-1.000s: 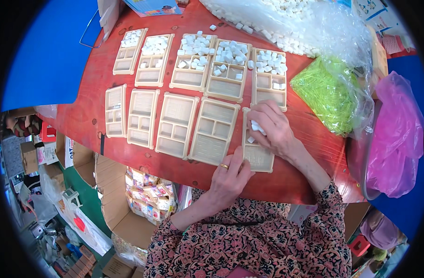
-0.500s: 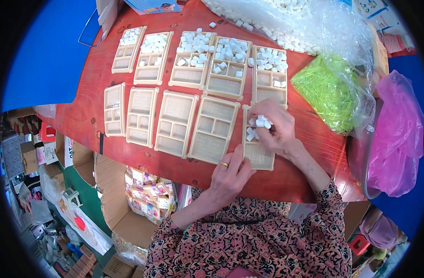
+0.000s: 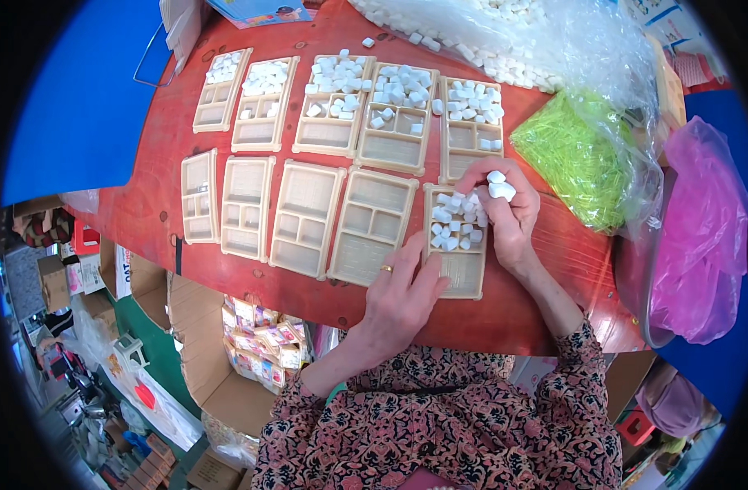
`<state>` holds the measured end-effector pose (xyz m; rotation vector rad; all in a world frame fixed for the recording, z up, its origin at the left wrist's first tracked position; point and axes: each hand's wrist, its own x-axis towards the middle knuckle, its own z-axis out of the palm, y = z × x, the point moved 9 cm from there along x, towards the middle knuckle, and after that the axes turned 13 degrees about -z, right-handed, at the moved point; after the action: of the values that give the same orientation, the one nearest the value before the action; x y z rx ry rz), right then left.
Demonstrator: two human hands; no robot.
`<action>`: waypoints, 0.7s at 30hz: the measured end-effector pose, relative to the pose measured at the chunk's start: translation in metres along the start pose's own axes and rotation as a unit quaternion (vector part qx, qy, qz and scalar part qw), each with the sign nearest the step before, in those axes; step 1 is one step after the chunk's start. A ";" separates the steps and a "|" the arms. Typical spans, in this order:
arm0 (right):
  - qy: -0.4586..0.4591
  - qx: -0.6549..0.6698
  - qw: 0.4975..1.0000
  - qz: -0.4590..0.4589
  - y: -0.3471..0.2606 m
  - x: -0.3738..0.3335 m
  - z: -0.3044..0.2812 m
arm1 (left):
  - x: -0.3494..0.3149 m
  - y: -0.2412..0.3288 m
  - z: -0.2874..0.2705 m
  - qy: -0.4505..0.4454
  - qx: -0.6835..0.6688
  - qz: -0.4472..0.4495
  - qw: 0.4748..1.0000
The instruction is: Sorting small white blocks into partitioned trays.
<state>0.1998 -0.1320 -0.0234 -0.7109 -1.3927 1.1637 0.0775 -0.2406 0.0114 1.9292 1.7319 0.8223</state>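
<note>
My right hand point(image 3: 514, 222) is curled around several small white cubes point(image 3: 500, 188), held above the right edge of the nearest beige compartment tray point(image 3: 460, 278). Loose white cubes point(image 3: 457, 219) lie in the upper and middle compartments of that tray, partly behind my fingers. The tray's lower compartment shows bare. At its left edge rests my left hand point(image 3: 397, 300), palm down, with fingers stretched out and fingertips at the rim. It wears a ring and holds nothing that I can see.
Left of this tray lie more bare trays, among them one beside my hand point(image 3: 372, 224). A back row of trays point(image 3: 325, 135) carries white cubes. Beyond are a clear bag of cubes point(image 3: 504, 49), a bag of lime-green strips point(image 3: 570, 159) and a pink plastic bag point(image 3: 696, 237).
My right hand has lifted and shifted right, still with cubes in it. More cubes now show in the near tray. My left hand has moved slightly left.
</note>
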 end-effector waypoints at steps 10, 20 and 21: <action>-0.033 -0.064 0.997 -0.038 -0.010 0.003 -0.002 | 0.036 0.006 0.024 -0.034 0.051 -0.032 0.998; 0.019 -0.013 0.999 0.031 0.007 0.006 -0.004 | 0.041 0.003 0.032 -0.049 0.051 -0.021 0.997; 0.019 -0.013 0.999 0.031 0.007 0.006 -0.004 | 0.042 0.002 0.036 -0.064 0.050 -0.025 0.996</action>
<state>0.2009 -0.1237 -0.0283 -0.7945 -1.3652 1.1765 0.1052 -0.1971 -0.0074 1.9473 1.7674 0.5913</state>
